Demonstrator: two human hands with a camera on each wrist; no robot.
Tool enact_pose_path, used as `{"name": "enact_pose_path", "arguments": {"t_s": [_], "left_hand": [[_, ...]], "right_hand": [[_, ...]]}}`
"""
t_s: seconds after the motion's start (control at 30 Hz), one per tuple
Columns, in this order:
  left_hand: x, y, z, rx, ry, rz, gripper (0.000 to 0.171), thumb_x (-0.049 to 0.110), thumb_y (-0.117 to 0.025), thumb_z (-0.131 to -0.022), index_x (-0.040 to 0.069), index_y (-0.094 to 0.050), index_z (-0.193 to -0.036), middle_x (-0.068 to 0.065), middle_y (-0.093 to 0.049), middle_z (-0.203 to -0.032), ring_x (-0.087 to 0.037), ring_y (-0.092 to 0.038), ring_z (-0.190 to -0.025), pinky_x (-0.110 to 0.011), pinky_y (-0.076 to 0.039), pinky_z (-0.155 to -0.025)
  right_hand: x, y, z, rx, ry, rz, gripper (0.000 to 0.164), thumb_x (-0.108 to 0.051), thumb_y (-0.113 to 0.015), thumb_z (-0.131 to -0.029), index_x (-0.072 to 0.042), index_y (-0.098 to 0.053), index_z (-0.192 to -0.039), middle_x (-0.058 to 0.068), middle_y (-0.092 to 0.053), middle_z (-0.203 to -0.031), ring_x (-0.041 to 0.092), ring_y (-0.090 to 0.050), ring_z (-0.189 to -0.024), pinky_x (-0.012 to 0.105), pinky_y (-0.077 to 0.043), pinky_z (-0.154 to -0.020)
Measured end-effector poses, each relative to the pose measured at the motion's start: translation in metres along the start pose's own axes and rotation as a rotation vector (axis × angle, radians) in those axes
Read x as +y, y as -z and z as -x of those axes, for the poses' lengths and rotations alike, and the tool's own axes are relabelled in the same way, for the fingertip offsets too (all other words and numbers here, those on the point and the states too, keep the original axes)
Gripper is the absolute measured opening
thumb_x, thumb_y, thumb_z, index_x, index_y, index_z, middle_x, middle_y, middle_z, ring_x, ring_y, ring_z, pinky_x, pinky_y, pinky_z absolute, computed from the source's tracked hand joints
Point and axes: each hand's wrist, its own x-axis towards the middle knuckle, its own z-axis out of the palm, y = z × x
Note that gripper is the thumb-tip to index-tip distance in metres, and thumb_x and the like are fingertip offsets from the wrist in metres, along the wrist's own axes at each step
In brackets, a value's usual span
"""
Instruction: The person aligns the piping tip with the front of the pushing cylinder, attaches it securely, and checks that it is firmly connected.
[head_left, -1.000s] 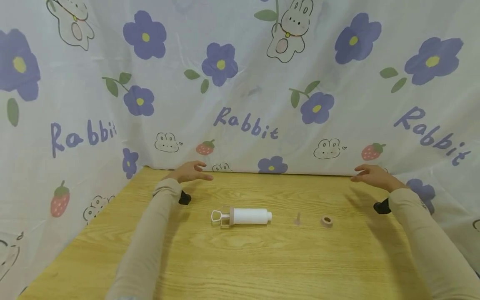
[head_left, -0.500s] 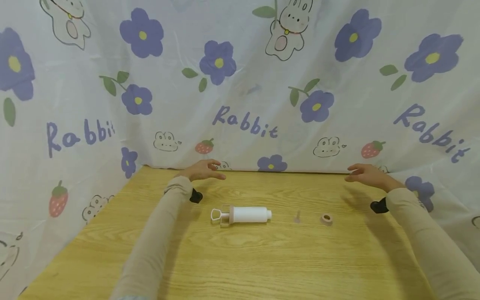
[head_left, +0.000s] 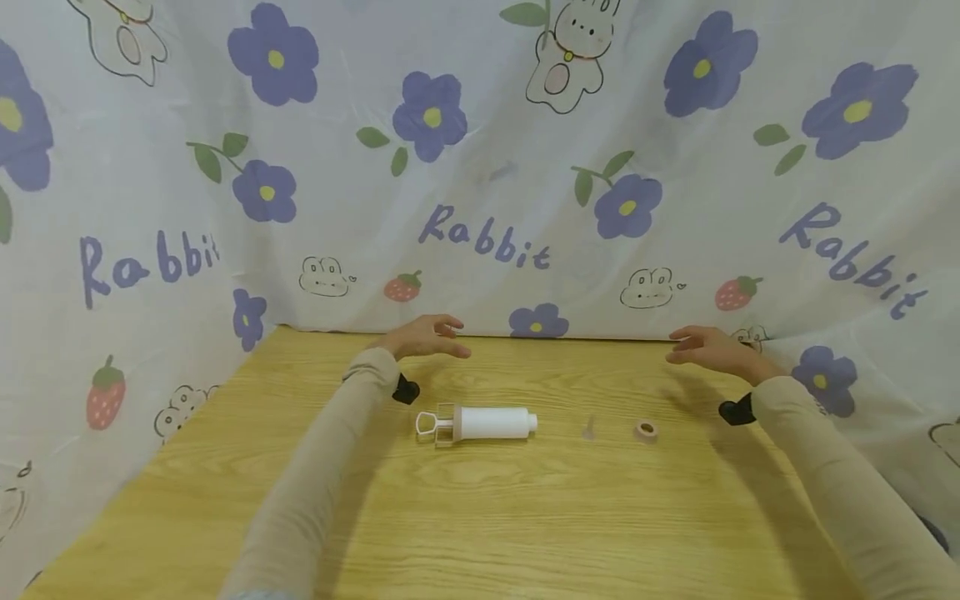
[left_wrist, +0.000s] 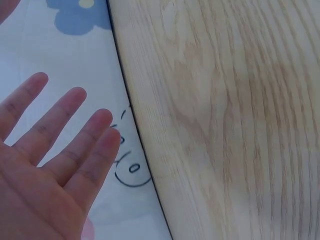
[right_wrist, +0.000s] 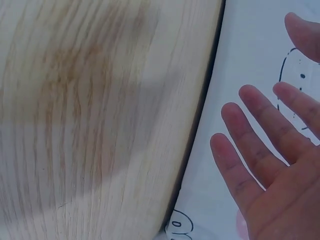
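Observation:
A white cylinder with a beige collar and a looped plunger handle, looking like a large syringe or press tube [head_left: 493, 422], lies on its side on the wooden table. To its right is a small pale pink piece with a thin upright stem [head_left: 588, 428], and beyond that a beige ring [head_left: 646, 430]. My left hand [head_left: 426, 337] hovers over the table's far edge, behind the tube, holding nothing. My right hand [head_left: 708, 348] hovers near the same edge, behind and right of the ring, also holding nothing. Both wrist views show spread, relaxed fingers.
The light wooden table [head_left: 480, 517] ends at a white curtain [head_left: 495, 183] printed with flowers, rabbits and strawberries. The curtain also hangs along the left and right sides. A dark wrist-mounted piece [head_left: 406, 389] sits under the left wrist, and another [head_left: 738, 409] under the right.
My left hand has moved to the right and my right hand a little to the left, bringing them closer together. The view has shifted slightly; the things on the table lie as before.

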Motion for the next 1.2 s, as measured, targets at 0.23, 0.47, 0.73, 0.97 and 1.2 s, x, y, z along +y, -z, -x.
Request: {"name": "enact_pose_path", "arguments": {"t_s": [0.23,0.47,0.73,0.97,1.2], "left_hand": [[0.0,-0.004,-0.001,-0.019,-0.001,-0.001,0.077,0.048,-0.074,-0.087,0.015,-0.043,-0.149,-0.021,-0.043,-0.154,-0.039,-0.041,-0.141,-0.056,-0.036,-0.115],[-0.001,-0.005,0.002,-0.035,-0.006,-0.021,0.079,0.048,-0.073,-0.087,0.011,-0.042,-0.15,-0.019,-0.046,-0.151,-0.038,-0.043,-0.139,-0.054,-0.038,-0.113],[0.013,-0.016,-0.004,-0.085,-0.028,0.006,0.078,0.05,-0.073,-0.087,0.018,-0.042,-0.151,-0.014,-0.046,-0.153,-0.036,-0.04,-0.142,-0.057,-0.034,-0.115],[0.027,-0.027,-0.011,-0.105,-0.057,0.004,0.074,0.047,-0.073,-0.087,0.02,-0.044,-0.15,-0.011,-0.048,-0.152,-0.034,-0.04,-0.143,-0.056,-0.034,-0.116],[0.041,-0.041,-0.02,-0.149,-0.101,0.043,0.074,0.047,-0.074,-0.087,0.021,-0.045,-0.15,-0.008,-0.049,-0.151,-0.028,-0.046,-0.139,-0.049,-0.04,-0.114]], "right_hand": [[-0.003,-0.007,-0.003,0.0,0.013,-0.01,0.071,-0.036,-0.058,-0.1,0.009,-0.033,-0.149,0.036,-0.048,-0.141,0.052,-0.047,-0.129,0.059,-0.046,-0.1],[-0.007,-0.015,0.004,-0.039,0.011,-0.01,0.069,-0.038,-0.056,-0.101,0.005,-0.034,-0.15,0.032,-0.05,-0.141,0.049,-0.048,-0.129,0.059,-0.046,-0.101],[-0.003,-0.027,0.013,-0.018,0.052,-0.029,0.064,-0.034,-0.06,-0.099,0.004,-0.04,-0.147,0.027,-0.059,-0.135,0.045,-0.054,-0.126,0.059,-0.046,-0.101],[0.001,-0.037,0.012,-0.022,0.088,-0.03,0.059,-0.029,-0.063,-0.098,0.005,-0.046,-0.142,0.028,-0.06,-0.132,0.043,-0.059,-0.121,0.056,-0.049,-0.099],[-0.012,-0.042,0.015,-0.047,0.163,-0.055,0.053,-0.02,-0.065,-0.097,0.009,-0.048,-0.139,0.031,-0.061,-0.129,0.044,-0.061,-0.12,0.054,-0.051,-0.099]]}}
